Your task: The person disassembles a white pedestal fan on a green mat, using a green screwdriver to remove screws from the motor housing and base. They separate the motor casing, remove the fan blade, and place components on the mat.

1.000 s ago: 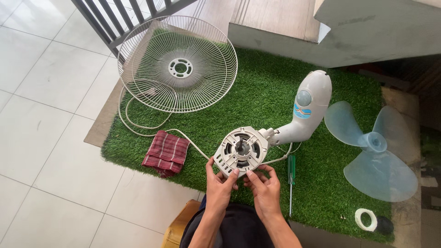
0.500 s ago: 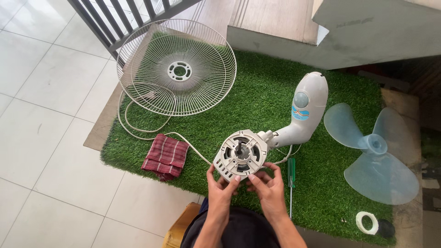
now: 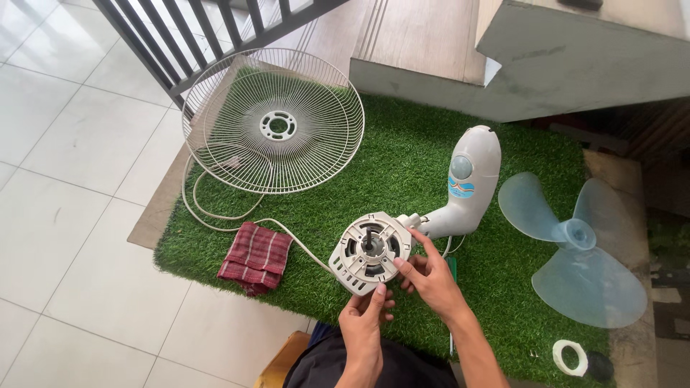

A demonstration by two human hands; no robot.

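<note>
My left hand and right hand pinch the fan motor, shaft facing up; body extends up-right, cloth left.

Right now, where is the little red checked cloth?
In the head view the red checked cloth lies on the green grass mat, left of the fan motor that both hands hold, just below the wire fan guard.
</note>
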